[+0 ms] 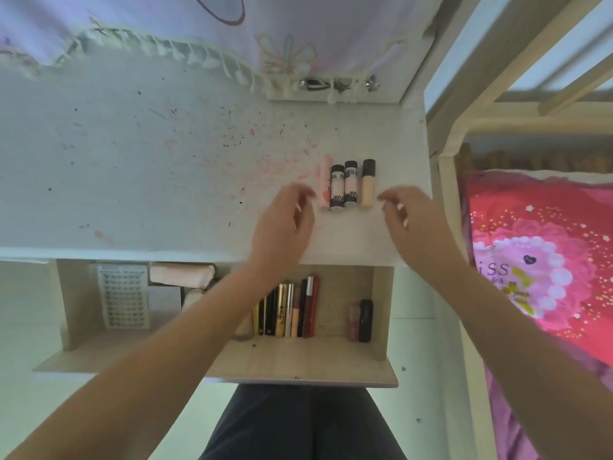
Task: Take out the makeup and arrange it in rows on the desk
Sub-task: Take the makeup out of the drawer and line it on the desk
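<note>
Bare hands (285,220) (408,217) flank 4 smooth, seemingly plastic tubes (346,185).

The bright pink flowered cushion (544,260) shows the letters "iSS"; black-capped pink tubes' (337,187) lettering is too blurred.

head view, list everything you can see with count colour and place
tubes: 4, one pink, two pink with black caps, one beige with black cap, in a row on the desk
desk: 1, white, stained pink, centre
drawer: 1, light wood, open below the desk
sticks: about nine, black, gold, red, pink, packed side by side in the drawer
small cases: 2, pink and black, drawer right
tray: 1, white, drawer left
cloth: 1, lilac, floral, behind the desk
pillow: 1, pink, right
left hand: open, over the desk beside the tubes
right hand: open, right of the tubes
</note>
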Available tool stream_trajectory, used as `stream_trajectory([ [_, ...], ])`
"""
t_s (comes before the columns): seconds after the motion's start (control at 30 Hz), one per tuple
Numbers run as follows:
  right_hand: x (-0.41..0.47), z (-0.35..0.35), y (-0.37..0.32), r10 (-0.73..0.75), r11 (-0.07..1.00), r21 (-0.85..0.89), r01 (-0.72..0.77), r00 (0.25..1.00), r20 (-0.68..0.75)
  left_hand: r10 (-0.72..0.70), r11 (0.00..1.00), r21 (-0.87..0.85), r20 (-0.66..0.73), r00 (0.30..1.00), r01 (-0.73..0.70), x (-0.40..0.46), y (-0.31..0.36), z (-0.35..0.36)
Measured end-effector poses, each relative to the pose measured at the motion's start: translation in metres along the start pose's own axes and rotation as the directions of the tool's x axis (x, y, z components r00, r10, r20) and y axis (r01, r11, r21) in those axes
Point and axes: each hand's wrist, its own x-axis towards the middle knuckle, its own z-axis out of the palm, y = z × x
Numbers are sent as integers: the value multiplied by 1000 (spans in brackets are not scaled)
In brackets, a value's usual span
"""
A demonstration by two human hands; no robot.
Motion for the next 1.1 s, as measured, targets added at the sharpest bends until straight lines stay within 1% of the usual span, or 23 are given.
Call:
stream_trajectory([
  [0.03, -25, 6, 2, -20, 999, 33, 19, 999, 41, 30, 999, 20, 87, 996, -32, -28, -7, 3],
  [0.07, -50, 17, 5, -31, 999, 43, 26, 993, 112, 42, 995, 76, 198, 979, -58, -53, -16, 8],
  [0.1, -71, 31, 10, -24, 1000, 5, 24, 975, 219, 37, 984, 155, 308, 951, -88, -73, -29, 16],
  [0.13, -88, 46, 17, 8, 997, -77, 20, 938, 346, 13, 965, 235, 398, 917, -115, -86, -43, 26],
  [0.17, -101, 63, 26, 70, 983, -185, 19, 884, 462, -30, 941, 311, 464, 885, -131, -92, -57, 36],
  [0.2, -108, 78, 33, 147, 958, -287, 19, 824, 547, -76, 913, 381, 507, 859, -145, -93, -67, 46],
  [0.23, -111, 90, 38, 215, 933, -360, 17, 774, 595, -111, 877, 450, 530, 840, -168, -90, -75, 54],
  [0.27, -111, 98, 41, 266, 912, -411, 13, 743, 615, -140, 829, 521, 546, 826, -203, -86, -80, 62],
  [0.33, -109, 111, 46, 329, 869, -494, 30, 710, 622, -193, 718, 639, 563, 804, -275, -79, -86, 75],
  [0.4, -106, 121, 47, 362, 824, -562, 72, 696, 620, -216, 619, 706, 575, 790, -345, -76, -89, 84],
  [0.47, -105, 127, 44, 391, 784, -613, 101, 687, 613, -198, 543, 729, 593, 781, -416, -77, -89, 87],
  [0.53, -106, 130, 44, 395, 761, -636, 125, 689, 608, -150, 498, 727, 609, 779, -473, -82, -91, 88],
  [0.6, -109, 131, 47, 368, 773, -622, 125, 711, 599, -116, 487, 718, 617, 778, -497, -90, -94, 86],
  [0.67, -111, 129, 50, 337, 803, -585, 111, 726, 599, -113, 494, 703, 636, 763, -512, -95, -95, 84],
  [0.7, -112, 129, 52, 336, 817, -568, 101, 718, 610, -124, 497, 698, 645, 754, -515, -98, -95, 84],
  [0.8, -105, 127, 56, 345, 839, -540, 69, 700, 626, -128, 503, 712, 622, 772, -490, -95, -96, 81],
  [0.93, -104, 132, 61, 380, 803, -583, 122, 648, 660, -75, 484, 719, 602, 795, -499, -82, -92, 83],
  [1.0, -107, 134, 61, 392, 793, -601, 100, 671, 629, -61, 503, 708, 602, 796, -496, -75, -88, 86],
  [1.07, -107, 133, 60, 419, 810, -586, 5, 696, 584, -63, 538, 696, 595, 802, -474, -71, -83, 87],
  [1.1, -106, 133, 60, 427, 819, -573, -32, 701, 572, -74, 572, 687, 588, 805, -449, -70, -82, 87],
])
